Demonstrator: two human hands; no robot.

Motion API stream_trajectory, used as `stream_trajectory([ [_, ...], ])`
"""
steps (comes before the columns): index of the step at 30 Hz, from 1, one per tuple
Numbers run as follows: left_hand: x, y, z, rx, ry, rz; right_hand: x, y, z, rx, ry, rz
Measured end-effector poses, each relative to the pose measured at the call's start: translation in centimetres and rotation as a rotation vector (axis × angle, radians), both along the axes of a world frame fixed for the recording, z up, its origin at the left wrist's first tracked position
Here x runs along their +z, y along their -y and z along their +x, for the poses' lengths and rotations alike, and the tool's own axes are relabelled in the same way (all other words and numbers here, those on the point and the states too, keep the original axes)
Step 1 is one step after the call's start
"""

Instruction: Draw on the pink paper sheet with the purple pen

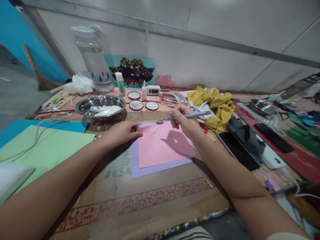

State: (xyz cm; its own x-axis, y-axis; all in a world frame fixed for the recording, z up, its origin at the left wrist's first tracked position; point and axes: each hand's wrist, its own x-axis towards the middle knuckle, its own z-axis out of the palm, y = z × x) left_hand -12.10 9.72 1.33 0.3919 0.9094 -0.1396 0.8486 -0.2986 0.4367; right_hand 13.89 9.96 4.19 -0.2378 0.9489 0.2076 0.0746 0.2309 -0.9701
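A pink sheet of paper (160,150) lies over a slightly larger lavender sheet (143,173) on the cardboard-covered table. My left hand (123,133) rests at their upper left corner, fingers curled together and thumb pressed on the pink paper's edge. In my right hand (183,120), above the upper right part of the pink paper, is a light purple pen (198,114), its back end pointing right. The pen is raised off the sheet, and the hand's shadow falls on the paper. A small greyish oblong piece (159,122) sits at the sheets' top edge.
Behind the paper stand a steel bowl (100,106), small round dishes (136,105), a glue stick (120,83) and a water bottle (95,60). Green paper (57,143) lies left. A yellow cloth (215,106) and phone (238,151) lie right.
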Motion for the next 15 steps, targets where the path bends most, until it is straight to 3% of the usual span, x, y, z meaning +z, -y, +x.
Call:
stream_trajectory([
  [3, -0.3, -0.3, -0.3, 0.01, 0.039, -0.005, 0.2, 0.6, -0.5, 0.049, 0.039, 0.005],
  [9, -0.6, -0.4, -0.5, 0.009, 0.117, 0.0, 1.4, 1.7, -0.6, 0.014, 0.018, 0.052],
  [12, -0.4, -0.1, -0.1, -0.007, 0.075, 0.007, 0.1, 2.3, -1.8, 0.08, 0.069, -0.002],
  [15, -0.1, 0.2, 0.3, -0.039, 0.036, 0.013, -2.6, 2.6, -3.5, 0.178, 0.145, -0.12],
])
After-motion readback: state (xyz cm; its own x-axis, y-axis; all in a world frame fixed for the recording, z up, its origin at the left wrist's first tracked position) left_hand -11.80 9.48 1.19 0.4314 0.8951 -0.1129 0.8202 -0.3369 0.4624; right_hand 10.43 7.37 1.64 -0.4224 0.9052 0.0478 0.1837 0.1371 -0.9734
